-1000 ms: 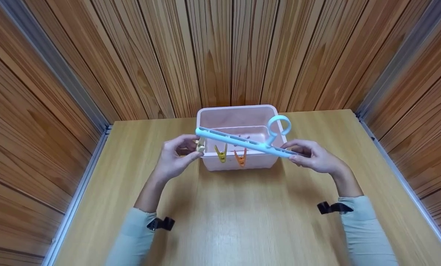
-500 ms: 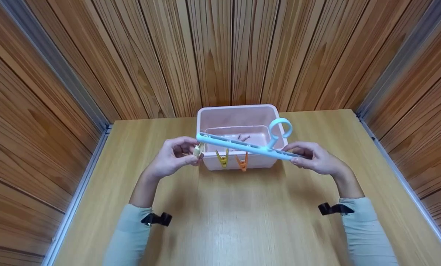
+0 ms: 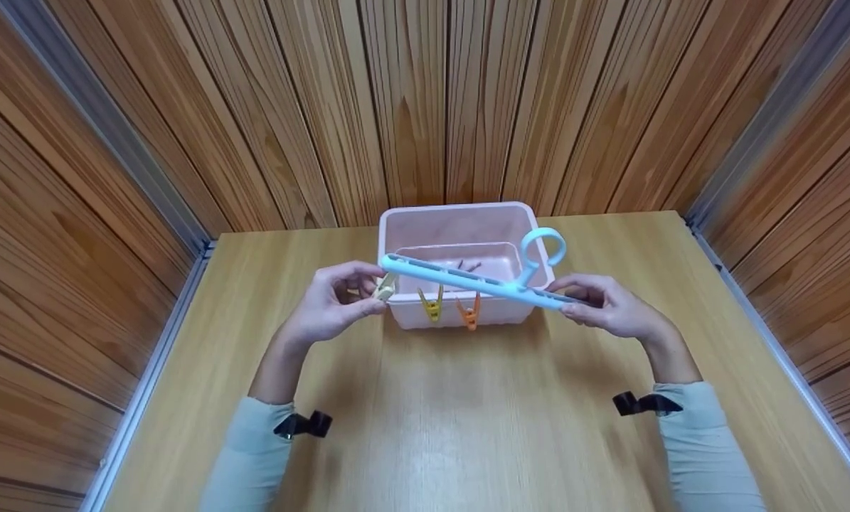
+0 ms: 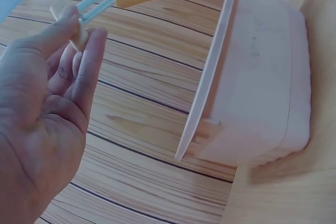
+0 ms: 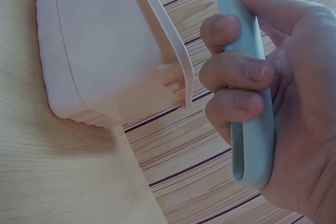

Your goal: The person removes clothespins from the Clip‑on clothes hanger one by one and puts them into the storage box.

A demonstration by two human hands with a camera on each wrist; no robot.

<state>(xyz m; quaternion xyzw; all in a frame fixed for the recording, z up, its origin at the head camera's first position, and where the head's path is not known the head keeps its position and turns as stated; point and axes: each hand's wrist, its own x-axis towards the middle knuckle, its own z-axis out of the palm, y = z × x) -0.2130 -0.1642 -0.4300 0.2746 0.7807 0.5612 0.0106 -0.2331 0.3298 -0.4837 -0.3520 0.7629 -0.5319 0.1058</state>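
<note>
My right hand [image 3: 613, 307] grips the right end of a light-blue clothes hanger [image 3: 453, 272], its fingers wrapped round the bar in the right wrist view. The hanger is held above the front of a pink plastic bin and slopes down to the right, with its round hook [image 3: 562, 249] up. At its left end my left hand [image 3: 328, 302] pinches a cream clothespin [image 3: 385, 288] between thumb and fingers; the pin meets the bar there. A yellow clothespin [image 3: 432, 308] and an orange clothespin [image 3: 471, 315] hang from the bar.
The pink bin [image 3: 460, 208] stands at the back of the wooden table [image 3: 425, 427], near the plank wall [image 3: 425, 107]. Small dark pieces [image 3: 469, 266] lie inside it, partly hidden by the hanger. Metal-edged plank walls flank both sides.
The hanger's left end has dropped a little and the bar has shifted slightly right. My left hand has turned slightly with the cream clothespin. My right hand has barely moved.
</note>
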